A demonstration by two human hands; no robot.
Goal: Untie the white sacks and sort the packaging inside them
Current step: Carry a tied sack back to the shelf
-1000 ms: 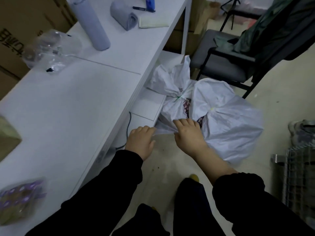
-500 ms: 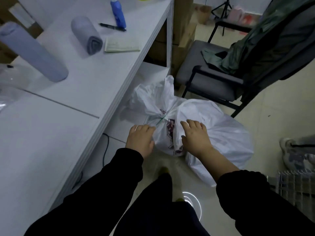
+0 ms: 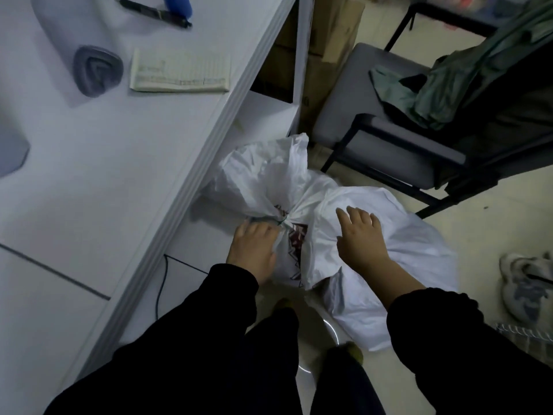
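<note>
Floor [image 3: 466,235]: white sacks [image 3: 404,244] between desk [image 3: 119,145] and chair [image 3: 389,139]

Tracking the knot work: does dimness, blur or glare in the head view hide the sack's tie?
Head view, dim, yet the green tie on the white sack shows, small and soft, by the left hand; head view, a glare arc on the floor sits nearer the camera, clear of the tie; head view, the black sleeves lose all detail.

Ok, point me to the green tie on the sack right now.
In the head view the green tie cinches the neck of the white sack on the floor beside the white table, just beyond the left hand.
</note>
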